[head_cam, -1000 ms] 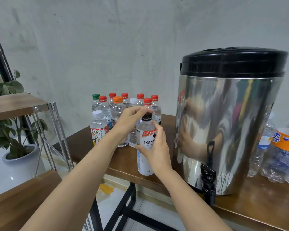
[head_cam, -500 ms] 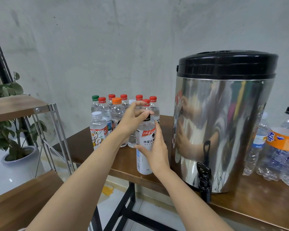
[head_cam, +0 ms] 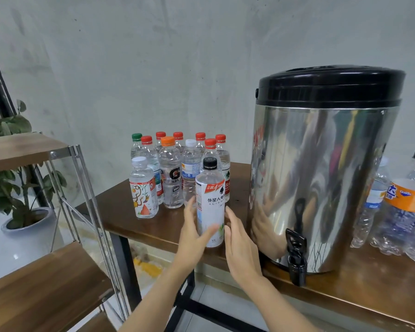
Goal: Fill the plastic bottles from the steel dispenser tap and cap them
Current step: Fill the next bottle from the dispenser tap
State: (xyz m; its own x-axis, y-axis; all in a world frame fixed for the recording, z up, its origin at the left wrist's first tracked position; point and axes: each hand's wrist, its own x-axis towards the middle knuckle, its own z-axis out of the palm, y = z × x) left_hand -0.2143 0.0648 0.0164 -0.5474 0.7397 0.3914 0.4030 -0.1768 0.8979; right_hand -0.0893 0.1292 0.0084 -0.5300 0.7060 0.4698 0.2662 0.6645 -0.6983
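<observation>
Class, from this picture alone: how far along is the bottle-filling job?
Done: the capped bottles clustered at the table's back look filled. In hand: the white-labelled bottle, black cap on, stands between the open left hand and right hand. Left: the bottles right of the steel dispenser seem empty, awaiting the tap.

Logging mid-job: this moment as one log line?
white-label bottle: upright on table, black cap on | left hand: open, flanking it | right hand: open, flanking it | dispenser tap: nothing under it
</observation>
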